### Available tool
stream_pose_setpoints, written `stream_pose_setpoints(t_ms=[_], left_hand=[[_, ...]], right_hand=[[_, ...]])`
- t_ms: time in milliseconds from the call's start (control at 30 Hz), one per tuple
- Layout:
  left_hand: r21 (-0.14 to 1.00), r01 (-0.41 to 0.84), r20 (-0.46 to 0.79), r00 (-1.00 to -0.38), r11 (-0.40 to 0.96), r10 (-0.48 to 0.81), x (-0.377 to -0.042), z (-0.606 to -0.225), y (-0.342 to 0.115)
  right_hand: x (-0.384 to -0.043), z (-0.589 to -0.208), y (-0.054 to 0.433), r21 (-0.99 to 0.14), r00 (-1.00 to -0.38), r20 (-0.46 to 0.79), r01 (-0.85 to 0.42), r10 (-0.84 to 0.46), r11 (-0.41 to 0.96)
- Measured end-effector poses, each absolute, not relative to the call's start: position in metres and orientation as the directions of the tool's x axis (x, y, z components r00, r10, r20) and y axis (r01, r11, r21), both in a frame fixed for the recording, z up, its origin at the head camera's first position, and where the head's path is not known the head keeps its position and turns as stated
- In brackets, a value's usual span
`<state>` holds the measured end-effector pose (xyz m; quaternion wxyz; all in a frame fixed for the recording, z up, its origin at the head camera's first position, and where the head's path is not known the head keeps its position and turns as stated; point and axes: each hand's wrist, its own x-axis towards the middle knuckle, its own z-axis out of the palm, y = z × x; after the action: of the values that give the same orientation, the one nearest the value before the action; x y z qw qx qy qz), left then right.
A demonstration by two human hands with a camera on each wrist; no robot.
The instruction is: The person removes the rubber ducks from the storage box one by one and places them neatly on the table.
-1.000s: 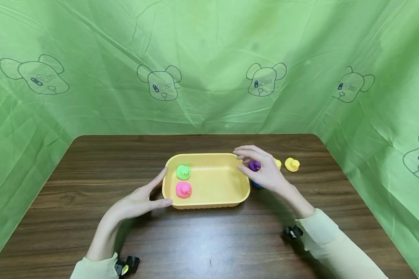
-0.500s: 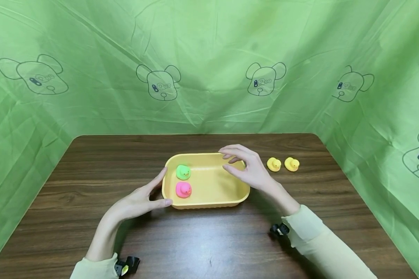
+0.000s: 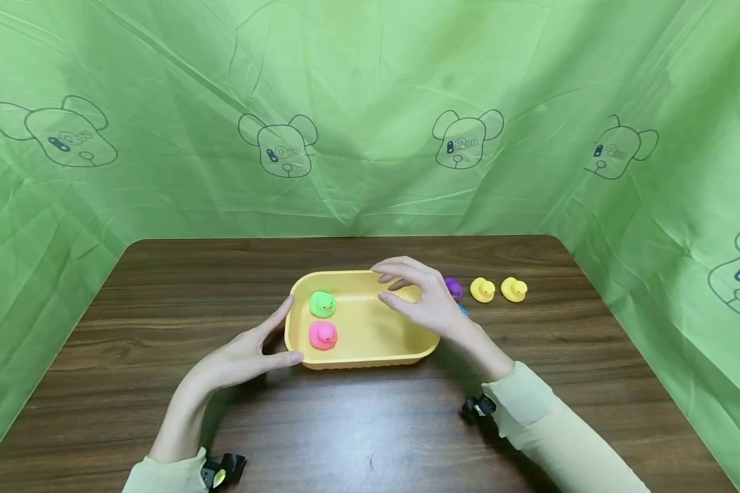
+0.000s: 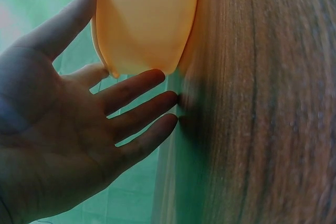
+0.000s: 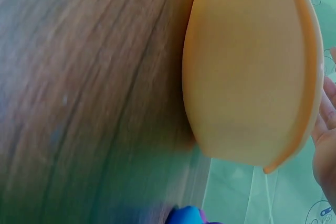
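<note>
A yellow plastic tub [image 3: 362, 361] stands on the table, with a green rubber duck [image 3: 323, 304] and a pink rubber duck [image 3: 323, 335] inside at its left end. My left hand [image 3: 237, 356] spans that end, thumb on the front corner and index finger on the back one. In the left wrist view, its other fingers [image 4: 144, 111] extend beside the tub's end. Over the right part of the tub hovers my right hand [image 3: 422, 301], fingers gently bent and thumb apart, with nothing visible between them. It also shows at the right edge of the right wrist view.
Right of the tub are a purple duck [image 3: 453, 288] and a blue duck [image 5: 185, 215], both partly hidden by my right hand in the head view. Two yellow ducks [image 3: 482, 290] sit further right. Green cloth [image 3: 370, 137] hangs behind the wooden table [image 3: 345, 424].
My right hand has moved left, from beside the purple duck to over the tub. The purple and blue ducks went out of sight behind it and partly show again. My left hand stays put.
</note>
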<state>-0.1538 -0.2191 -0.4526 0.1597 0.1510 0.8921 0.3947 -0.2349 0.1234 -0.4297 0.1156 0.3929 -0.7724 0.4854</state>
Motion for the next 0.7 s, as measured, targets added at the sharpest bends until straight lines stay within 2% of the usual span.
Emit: stream_pose_setpoints(t_ms=[500, 700], left_hand=[[0.755, 0.138, -0.172, -0.902, 0.641, 0.396, -0.154, -0.452, -0.219], [0.753, 0.154, -0.156, -0.902, 0.639, 0.402, -0.155, -0.454, -0.220]], right_hand=[[-0.230, -0.438, 0.093, -0.665, -0.641, 0.543, -0.723, -0.543, 0.188], [-0.226, -0.439, 0.080, -0.661, -0.641, 0.508, -0.718, -0.575, 0.217]])
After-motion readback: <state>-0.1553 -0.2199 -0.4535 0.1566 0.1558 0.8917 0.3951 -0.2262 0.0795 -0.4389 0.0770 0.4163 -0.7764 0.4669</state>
